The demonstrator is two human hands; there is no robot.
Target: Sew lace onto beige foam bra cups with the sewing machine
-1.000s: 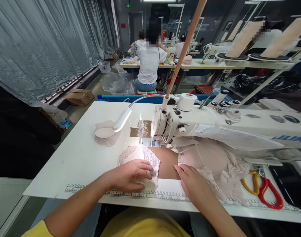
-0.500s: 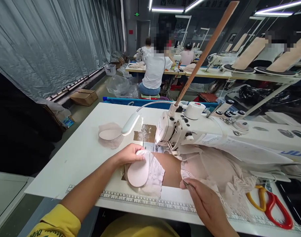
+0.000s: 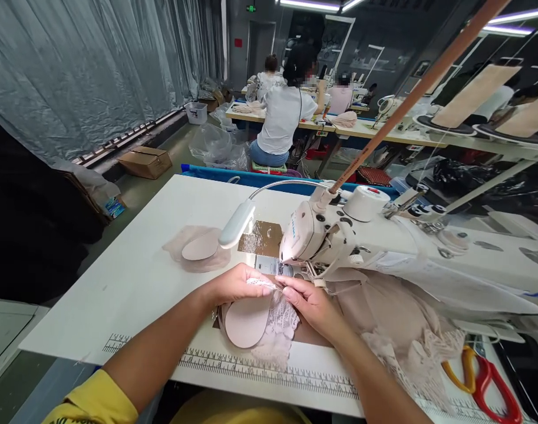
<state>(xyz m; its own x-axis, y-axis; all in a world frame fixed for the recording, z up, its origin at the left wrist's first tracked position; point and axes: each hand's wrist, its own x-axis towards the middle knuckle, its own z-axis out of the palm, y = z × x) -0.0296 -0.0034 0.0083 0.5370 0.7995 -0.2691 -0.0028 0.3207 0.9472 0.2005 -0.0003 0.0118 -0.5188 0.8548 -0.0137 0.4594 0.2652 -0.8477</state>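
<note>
My left hand (image 3: 241, 285) pinches the upper edge of a pale pink bra cup (image 3: 247, 323) with white lace trim (image 3: 283, 318). The cup lies at the table's front, just below the needle area of the sewing machine (image 3: 297, 238). Close against its lace edge, my right hand (image 3: 310, 303) has its fingers closed together. A thin dark metal tool (image 3: 279, 286) shows at those fingertips; its exact kind is too small to tell. Both hands nearly meet at the lace. Another cup piece (image 3: 200, 247) on sheer fabric rests at the left.
Beige sheer fabric with lace (image 3: 392, 312) is heaped under the machine arm. Scissors with red and yellow handles (image 3: 485, 377) and a black phone (image 3: 527, 359) lie at the right. A lamp (image 3: 237, 224) hangs over the table; a printed ruler (image 3: 233, 362) runs along its front edge.
My right hand has moved left and up from the fabric heap to the cup's lace edge, beside my left hand. The left hand keeps its pinch on the cup.
</note>
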